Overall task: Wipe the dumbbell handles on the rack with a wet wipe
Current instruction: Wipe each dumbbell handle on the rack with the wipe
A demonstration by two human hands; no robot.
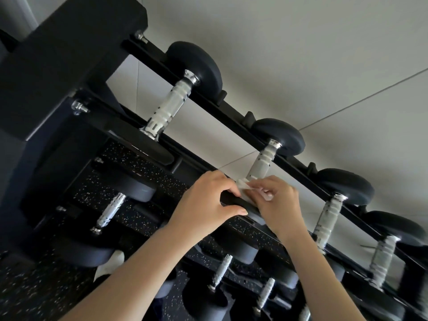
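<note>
Top tier of the black steel rack (234,118), 2nd position: a black rubber-headed dumbbell (281,136) with a ribbed chrome handle (262,162). The left hand (206,200) grips the dumbbell's near head, fingers and thumb curled round it. The right hand (278,205), just beside it, pinches a crumpled white wet wipe (244,186). The wipe touches the handle's lower end and lies between the 2 hands, at their fingertips.

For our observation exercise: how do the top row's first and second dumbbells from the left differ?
First dumbbell: untouched; second dumbbell: left hand grips its near head, right hand holds a wet wipe at its handle. First dumbbell's handle shows fully; second dumbbell's is partly hidden. Both have black heads.
</note>
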